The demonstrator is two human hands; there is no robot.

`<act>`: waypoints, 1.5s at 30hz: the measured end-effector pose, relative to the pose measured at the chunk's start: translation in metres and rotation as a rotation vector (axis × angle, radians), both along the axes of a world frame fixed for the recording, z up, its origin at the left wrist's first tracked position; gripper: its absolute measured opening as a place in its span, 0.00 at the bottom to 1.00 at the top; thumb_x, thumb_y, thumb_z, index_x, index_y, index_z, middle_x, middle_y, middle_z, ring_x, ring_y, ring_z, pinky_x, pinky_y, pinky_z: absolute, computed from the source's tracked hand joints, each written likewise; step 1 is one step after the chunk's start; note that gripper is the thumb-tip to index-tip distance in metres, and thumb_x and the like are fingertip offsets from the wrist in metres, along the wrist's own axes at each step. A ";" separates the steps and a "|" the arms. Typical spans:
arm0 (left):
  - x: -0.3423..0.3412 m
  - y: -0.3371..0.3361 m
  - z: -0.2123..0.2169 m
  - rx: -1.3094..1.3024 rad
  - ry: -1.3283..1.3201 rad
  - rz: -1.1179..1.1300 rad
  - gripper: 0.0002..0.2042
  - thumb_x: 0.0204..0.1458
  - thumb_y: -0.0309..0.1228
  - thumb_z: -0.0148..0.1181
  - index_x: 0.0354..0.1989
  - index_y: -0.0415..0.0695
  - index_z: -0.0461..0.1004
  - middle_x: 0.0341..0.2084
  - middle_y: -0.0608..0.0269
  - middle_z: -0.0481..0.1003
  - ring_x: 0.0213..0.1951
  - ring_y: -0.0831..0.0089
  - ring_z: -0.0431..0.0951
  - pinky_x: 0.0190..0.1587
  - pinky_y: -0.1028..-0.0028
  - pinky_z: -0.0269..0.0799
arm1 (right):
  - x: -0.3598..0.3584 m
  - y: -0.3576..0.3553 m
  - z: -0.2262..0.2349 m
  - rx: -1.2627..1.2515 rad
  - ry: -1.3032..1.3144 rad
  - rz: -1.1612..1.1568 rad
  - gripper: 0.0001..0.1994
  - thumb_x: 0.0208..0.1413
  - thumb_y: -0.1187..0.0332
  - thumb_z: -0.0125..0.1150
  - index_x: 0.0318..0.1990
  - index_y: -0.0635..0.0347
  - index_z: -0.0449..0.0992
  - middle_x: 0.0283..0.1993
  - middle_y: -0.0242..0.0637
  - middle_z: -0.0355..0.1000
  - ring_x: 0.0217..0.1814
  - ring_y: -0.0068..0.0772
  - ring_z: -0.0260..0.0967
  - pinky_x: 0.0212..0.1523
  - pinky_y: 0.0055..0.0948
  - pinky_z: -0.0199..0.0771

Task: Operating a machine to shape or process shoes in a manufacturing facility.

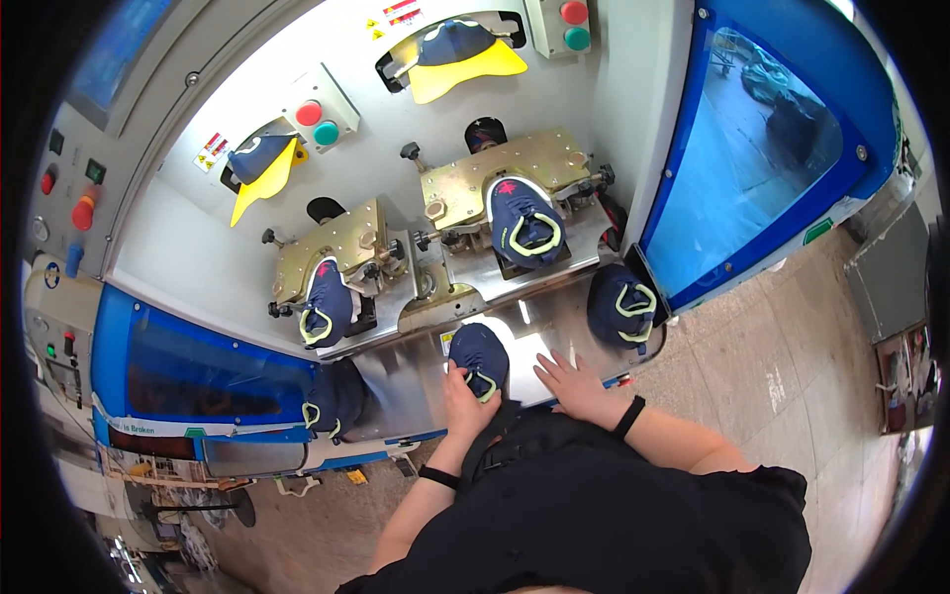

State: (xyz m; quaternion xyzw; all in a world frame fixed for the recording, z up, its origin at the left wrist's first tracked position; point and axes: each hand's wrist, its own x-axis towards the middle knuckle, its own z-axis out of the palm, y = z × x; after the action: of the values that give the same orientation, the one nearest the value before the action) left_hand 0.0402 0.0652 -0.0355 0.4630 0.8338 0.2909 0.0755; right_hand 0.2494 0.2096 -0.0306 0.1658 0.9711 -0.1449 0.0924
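Note:
My left hand (467,401) grips a navy shoe upper (480,351) with a pale yellow-green collar edge, just above the metal shelf (406,381). The collar end points toward me. My right hand (582,391) holds nothing; its fingers are spread on the shelf's front part. Farther in, one navy upper with a red mark (526,226) sits on the right clamping station (510,178), and another navy upper (329,305) sits on the left station (336,247). More navy uppers lie at the shelf's right end (621,307) and left end (336,391).
Red and green push buttons (317,119) are on the machine's back wall. Navy-and-yellow pieces (465,64) protrude from slots there. Blue-framed doors with windows stand at the right (752,158) and left (208,366). Tiled floor (762,366) lies to the right.

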 end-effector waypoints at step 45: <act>0.011 -0.017 -0.004 -0.166 0.079 0.077 0.38 0.49 0.48 0.68 0.63 0.40 0.58 0.65 0.33 0.55 0.62 0.39 0.64 0.60 0.54 0.67 | -0.001 -0.003 -0.027 0.103 0.023 -0.001 0.39 0.56 0.60 0.61 0.72 0.55 0.51 0.78 0.40 0.43 0.80 0.46 0.39 0.68 0.63 0.55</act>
State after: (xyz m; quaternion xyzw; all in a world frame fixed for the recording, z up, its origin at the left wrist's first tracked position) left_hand 0.0515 0.0486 -0.0390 0.4339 0.8746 0.2050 0.0697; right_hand 0.2485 0.2066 -0.0574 0.1689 0.9782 -0.0968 0.0726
